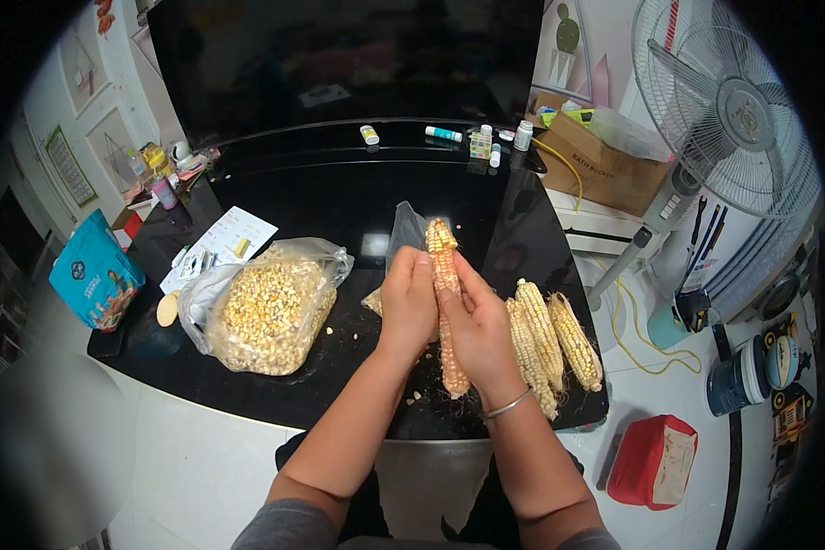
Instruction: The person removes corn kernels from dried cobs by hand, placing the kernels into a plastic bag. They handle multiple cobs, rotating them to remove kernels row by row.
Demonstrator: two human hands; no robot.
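Observation:
Between both hands I hold a corn cob (445, 275), its far tip pointing away from me. Kernels remain around that tip, while most of its length is bare and pinkish-brown. My left hand (411, 292) grips it from the left, thumb up near the kernels. On the other side, my right hand (481, 320) holds it with the thumb across the bare part. Under and beyond my left hand lies a partly hidden clear plastic bag (405, 230). Several dried corn ears (540, 330) rest to the right. A large plastic bag of loose kernels (268, 309) stands open on the left.
The glossy black table (330, 206) has loose kernels and corn silk on it. Paper sheets (230, 237) and a blue pouch (100, 275) are at left. Small bottles (523, 136) line the back before a dark screen (344, 62). A standing fan (742, 113) and red bag (650, 464) are at right.

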